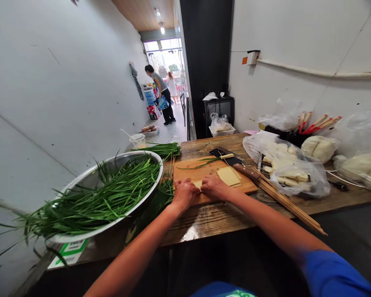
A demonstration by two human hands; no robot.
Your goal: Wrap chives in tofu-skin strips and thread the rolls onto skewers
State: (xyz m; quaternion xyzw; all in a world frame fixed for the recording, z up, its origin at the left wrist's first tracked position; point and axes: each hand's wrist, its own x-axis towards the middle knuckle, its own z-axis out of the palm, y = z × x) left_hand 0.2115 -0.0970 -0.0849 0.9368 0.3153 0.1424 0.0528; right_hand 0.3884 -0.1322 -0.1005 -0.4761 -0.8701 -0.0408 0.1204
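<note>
My left hand (184, 192) and my right hand (214, 187) are side by side on a wooden cutting board (191, 165). Their fingers are closed on a pale yellow tofu sheet (198, 184), partly hidden beneath them, that looks partly rolled. A small stack of square tofu sheets (228, 176) sits just right of my right hand. Behind the hands, a few loose chives (200, 163) lie across the board. At its back right corner is a cleaver (231, 159), with a rolled piece on a stick (226, 156) by the blade.
A large metal bowl (159, 173) heaped with garlic chives (111, 194) stands left. More chives (160, 149) lie behind it. Bamboo skewers (289, 202) reach over the front edge at right. Plastic bags of white pieces (286, 163) are beyond. A person (163, 90) bends near the doorway.
</note>
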